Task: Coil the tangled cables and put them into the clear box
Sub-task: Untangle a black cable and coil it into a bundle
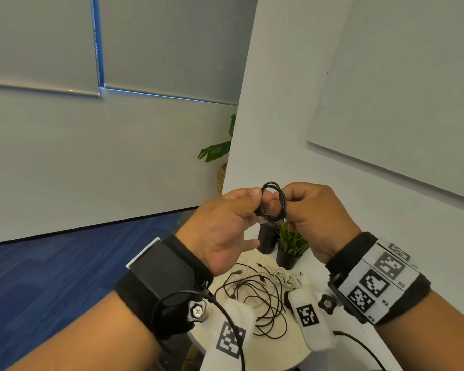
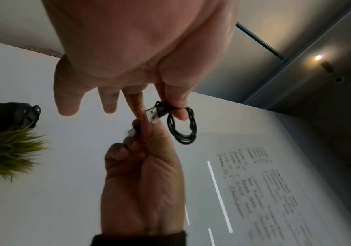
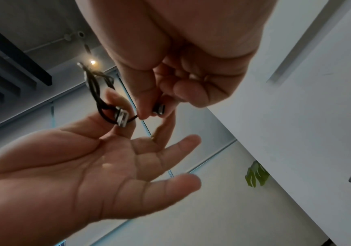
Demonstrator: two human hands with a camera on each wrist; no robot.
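— Cables first: where are they?
— One short black cable (image 1: 273, 202), wound into a small tight coil, is held up in the air between both hands, above the table. The left hand (image 1: 223, 231) pinches the coil near its USB plug (image 2: 152, 116) between thumb and index finger, the other fingers spread loose and nearly straight. The right hand (image 1: 315, 218) is curled, thumb and forefinger pinching the cable's smaller plug end (image 3: 158, 109) just beside the coil.

— And below the hands?
— On the round white table (image 1: 279, 349) lies a loose tangle of thin dark cables (image 1: 255, 298), with white cables (image 1: 279, 274) bunched just behind it. Both wrists carry black straps with marker-printed camera mounts.

— Farther back?
— A black cylinder (image 1: 267, 239) and a small green plant in a black pot (image 1: 289, 250) stand side by side at the table's far edge. Beyond, a whiteboard (image 1: 402, 89) hangs on the right wall; a leafy plant in a woven basket (image 1: 220, 162) shows past the wall's corner, over blue floor.
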